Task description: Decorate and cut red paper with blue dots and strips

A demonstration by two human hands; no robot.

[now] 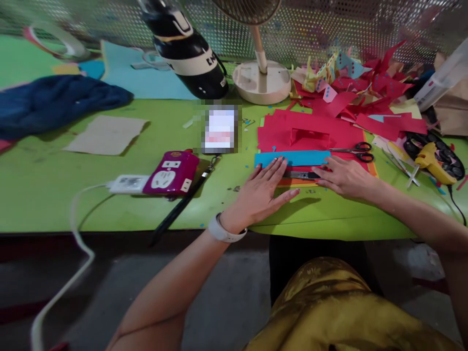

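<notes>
A blue paper strip (303,158) lies across a stack of red paper (274,131), with orange sheets below. My left hand (261,191), with a pale watch band at the wrist, rests flat with fingers spread, its fingertips on the strip's left part. My right hand (340,176) is at the strip's right end, its fingers bent over the paper edge. Between the hands lies a dark cutter (300,175), its right end by my right fingertips; whether they grip it is unclear. Black-handled scissors (360,152) lie just behind my right hand.
Red paper scraps (383,87) and a yellow glue gun (431,161) are to the right. Behind stand a fan base (262,83) and a black bottle (195,63). A lit phone (220,129), purple power adapter (171,173) and brown paper (107,135) lie left on the green table (204,209).
</notes>
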